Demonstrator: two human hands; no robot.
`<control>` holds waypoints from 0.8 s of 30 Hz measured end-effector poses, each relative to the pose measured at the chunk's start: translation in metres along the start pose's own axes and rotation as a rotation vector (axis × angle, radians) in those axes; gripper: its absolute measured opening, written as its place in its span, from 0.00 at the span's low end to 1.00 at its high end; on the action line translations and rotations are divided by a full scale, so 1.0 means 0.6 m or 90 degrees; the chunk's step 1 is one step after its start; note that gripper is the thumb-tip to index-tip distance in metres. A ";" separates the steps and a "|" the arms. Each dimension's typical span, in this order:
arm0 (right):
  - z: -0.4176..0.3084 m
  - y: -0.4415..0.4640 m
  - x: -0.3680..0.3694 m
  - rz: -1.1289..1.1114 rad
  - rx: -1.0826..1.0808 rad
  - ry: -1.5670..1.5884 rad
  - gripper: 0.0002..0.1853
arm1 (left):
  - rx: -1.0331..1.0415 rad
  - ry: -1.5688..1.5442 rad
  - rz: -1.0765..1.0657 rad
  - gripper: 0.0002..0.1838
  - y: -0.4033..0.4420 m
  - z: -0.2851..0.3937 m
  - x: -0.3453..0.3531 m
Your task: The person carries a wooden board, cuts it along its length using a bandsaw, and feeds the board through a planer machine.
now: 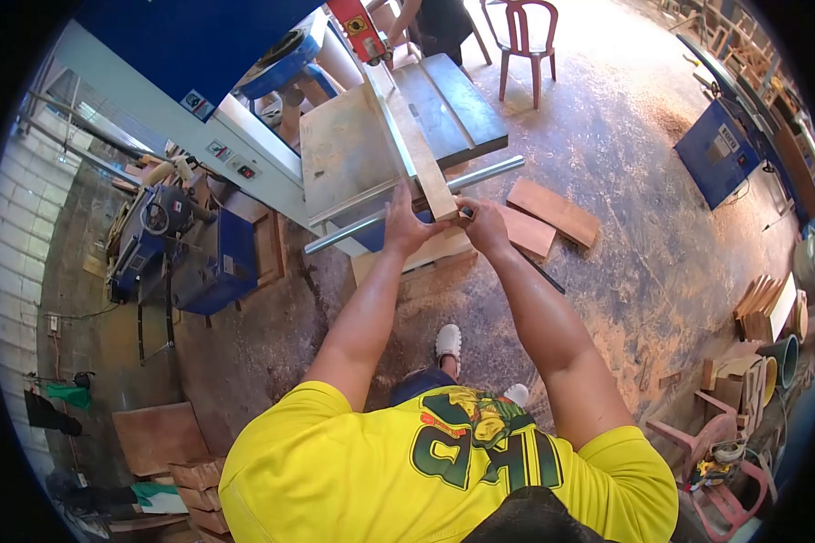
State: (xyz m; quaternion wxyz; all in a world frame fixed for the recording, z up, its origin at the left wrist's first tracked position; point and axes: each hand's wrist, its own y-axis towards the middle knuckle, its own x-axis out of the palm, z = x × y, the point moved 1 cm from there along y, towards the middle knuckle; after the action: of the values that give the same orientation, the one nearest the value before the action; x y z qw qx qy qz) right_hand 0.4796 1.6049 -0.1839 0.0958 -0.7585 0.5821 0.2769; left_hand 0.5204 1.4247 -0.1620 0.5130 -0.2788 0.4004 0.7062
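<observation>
A long, pale wooden board (432, 172) lies on the bandsaw table (457, 100), along the metal fence (395, 131). Its near end sticks out past the table's front edge toward me. My left hand (405, 228) grips this end from the left, fingers up along the side and thumb reaching across the end. On the right corner of the same end, my right hand (485, 223) has its fingers curled in and pressed to the wood. The far end of the board reaches toward the red blade guard (360, 32); the blade itself I cannot make out.
A steel rail (498, 170) crosses the table's front. Reddish planks (561, 213) lie to the right, over the sawdust-strewn floor. Another person (435, 32) stands behind the table near a red plastic chair (527, 41). Blue machines stand left (213, 262) and right (720, 149).
</observation>
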 end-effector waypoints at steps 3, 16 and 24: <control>-0.003 0.011 -0.002 0.012 -0.014 -0.006 0.19 | -0.006 -0.022 -0.008 0.70 0.010 0.003 -0.004; -0.027 0.046 -0.010 -0.020 0.026 -0.001 0.18 | 0.019 0.006 0.066 0.52 0.031 -0.012 0.005; -0.003 0.067 0.014 -0.008 -0.016 -0.001 0.18 | 0.007 -0.026 0.114 0.47 0.030 -0.017 0.021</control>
State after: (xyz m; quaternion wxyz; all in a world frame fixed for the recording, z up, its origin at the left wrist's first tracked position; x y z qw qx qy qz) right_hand 0.4437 1.5849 -0.1797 0.0885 -0.7628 0.5738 0.2846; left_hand 0.4989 1.4193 -0.1724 0.4572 -0.2244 0.4172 0.7527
